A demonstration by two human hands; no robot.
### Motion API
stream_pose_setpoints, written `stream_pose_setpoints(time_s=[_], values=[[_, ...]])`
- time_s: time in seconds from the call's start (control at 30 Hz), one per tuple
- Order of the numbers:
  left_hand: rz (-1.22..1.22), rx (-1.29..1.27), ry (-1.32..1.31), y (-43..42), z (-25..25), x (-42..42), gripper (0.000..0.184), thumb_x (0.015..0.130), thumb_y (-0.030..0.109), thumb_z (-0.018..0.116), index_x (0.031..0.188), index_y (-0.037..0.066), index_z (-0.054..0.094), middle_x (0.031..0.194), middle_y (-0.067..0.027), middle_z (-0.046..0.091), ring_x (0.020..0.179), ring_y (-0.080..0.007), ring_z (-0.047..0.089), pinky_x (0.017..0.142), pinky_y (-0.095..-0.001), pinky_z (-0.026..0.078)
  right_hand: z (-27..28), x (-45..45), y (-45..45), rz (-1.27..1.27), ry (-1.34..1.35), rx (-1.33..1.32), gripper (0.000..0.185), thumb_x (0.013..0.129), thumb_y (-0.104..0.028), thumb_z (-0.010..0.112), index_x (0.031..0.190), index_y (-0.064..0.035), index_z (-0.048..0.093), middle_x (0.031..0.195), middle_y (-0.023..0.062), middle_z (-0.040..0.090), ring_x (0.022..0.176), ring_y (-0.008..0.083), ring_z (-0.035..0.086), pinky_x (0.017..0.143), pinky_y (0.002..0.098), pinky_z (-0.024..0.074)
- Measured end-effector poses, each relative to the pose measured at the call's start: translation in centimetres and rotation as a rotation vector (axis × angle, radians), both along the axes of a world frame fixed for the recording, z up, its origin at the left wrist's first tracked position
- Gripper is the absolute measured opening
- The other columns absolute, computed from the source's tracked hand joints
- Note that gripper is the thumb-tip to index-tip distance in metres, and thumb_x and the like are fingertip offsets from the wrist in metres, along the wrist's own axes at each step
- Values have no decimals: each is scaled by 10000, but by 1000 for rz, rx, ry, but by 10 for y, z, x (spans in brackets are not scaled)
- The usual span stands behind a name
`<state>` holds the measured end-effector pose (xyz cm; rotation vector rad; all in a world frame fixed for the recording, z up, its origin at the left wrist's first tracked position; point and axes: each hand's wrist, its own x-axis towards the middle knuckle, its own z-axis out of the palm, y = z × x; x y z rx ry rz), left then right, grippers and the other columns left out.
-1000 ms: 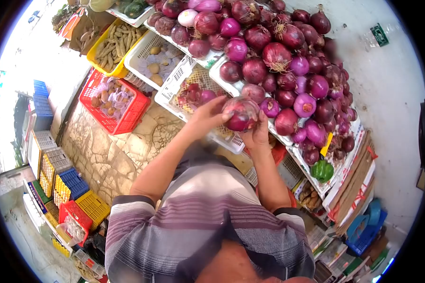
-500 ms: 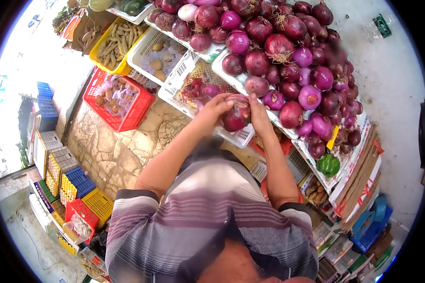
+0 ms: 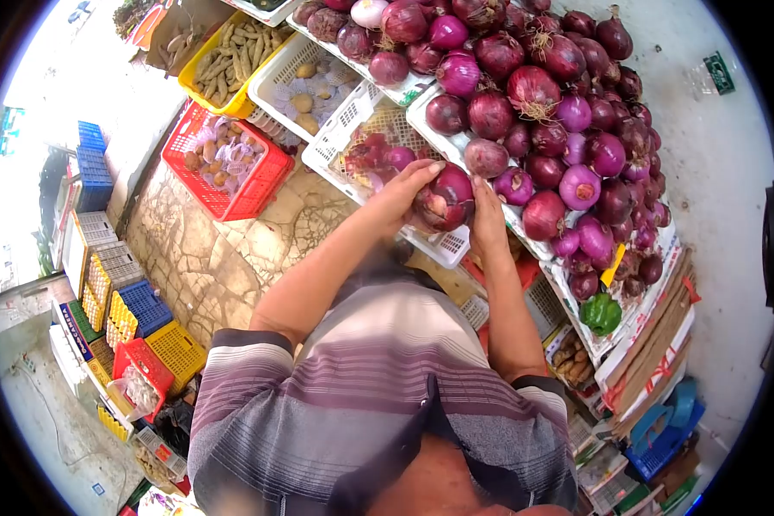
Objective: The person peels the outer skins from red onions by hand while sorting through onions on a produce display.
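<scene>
A large red onion (image 3: 445, 199) is held between my two hands over a white basket (image 3: 328, 156) with loose onion skins in it. My left hand (image 3: 402, 199) wraps round the onion's left side, its thumb along the top. My right hand (image 3: 488, 213) grips the right side, fingertips against the skin. Beyond my hands rises a big pile of red onions (image 3: 533, 90), the nearest ones just past my right fingertips. The onion's underside is hidden.
At the left stand a white crate of potatoes (image 3: 304, 101), a yellow crate of long tubers (image 3: 236, 62) and a red crate (image 3: 225, 206) on the stone floor. A green pepper (image 3: 601, 314) and a yellow tag (image 3: 612, 266) lie right of the pile.
Both hands and the onion have shifted slightly right in view, and the onion is turned a little between them. The surrounding stall has also shifted as the camera moved.
</scene>
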<state>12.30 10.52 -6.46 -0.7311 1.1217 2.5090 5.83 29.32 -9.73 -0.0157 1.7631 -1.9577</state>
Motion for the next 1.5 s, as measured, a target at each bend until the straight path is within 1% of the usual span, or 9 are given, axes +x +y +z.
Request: stream_pose_setpoints(time_s=[0.23,0.27,0.5,0.57,0.77,0.9,1.17,1.3,1.5], values=[[-3,115,-59,-2,-5,0,432,1046,400,599,1313,61,618,1148,-100,722,969,-200,731,887,-375,608,45,9,-2,84,299,232,307,1019,-213,658,1206,31,666,1162,149,683,1067,226,635,956,346,497],[13,127,-69,-3,-7,0,420,1045,398,600,1295,62,630,1127,-96,730,964,-198,732,883,-378,608,48,10,2,126,545,263,287,942,-123,723,1188,18,676,1206,173,668,1087,269,650,955,372,509],[14,78,-30,-9,-5,-3,419,1029,368,629,1297,46,625,1126,-101,726,965,-202,721,854,-368,601,69,15,2,249,934,403,269,860,-137,786,1076,-15,682,1145,166,627,1044,339,625,900,406,513],[60,58,-74,-11,14,-5,411,1013,313,667,1281,3,630,1194,-125,713,1042,-222,706,903,-382,587,70,15,1,252,924,405,250,848,-132,794,1032,-19,669,1100,157,613,1013,333,615,869,403,507],[-29,-43,-58,-15,-2,-7,494,991,408,678,1343,70,600,1068,-75,709,911,-184,713,781,-346,597,71,3,2,392,867,375,203,848,-80,777,977,-12,636,1014,137,577,934,313,595,796,382,496],[-3,53,-94,-13,-12,-7,505,1000,418,659,1361,72,590,1161,-102,705,997,-209,716,859,-386,609,69,1,6,445,833,339,143,872,-24,732,934,4,606,993,139,560,880,295,584,774,360,495],[155,335,-127,-15,-24,-3,620,984,534,622,1432,111,552,1338,-171,654,1210,-336,664,1044,-575,533,27,11,23,138,681,205,99,968,-30,648,1000,13,565,1037,110,582,892,177,573,820,296,479],[203,457,-32,-19,-33,3,694,961,587,617,1455,107,528,1403,-173,615,1283,-363,611,1099,-593,480,25,19,30,-60,347,83,97,1017,-82,619,1019,6,580,1052,66,610,926,114,558,849,274,473],[238,553,-102,-18,-29,14,749,953,623,598,1496,119,491,1453,-184,577,1315,-378,583,1118,-581,461,-1,18,43,-119,285,182,102,1046,-96,583,1055,5,600,966,54,653,841,111,587,799,265,489]])
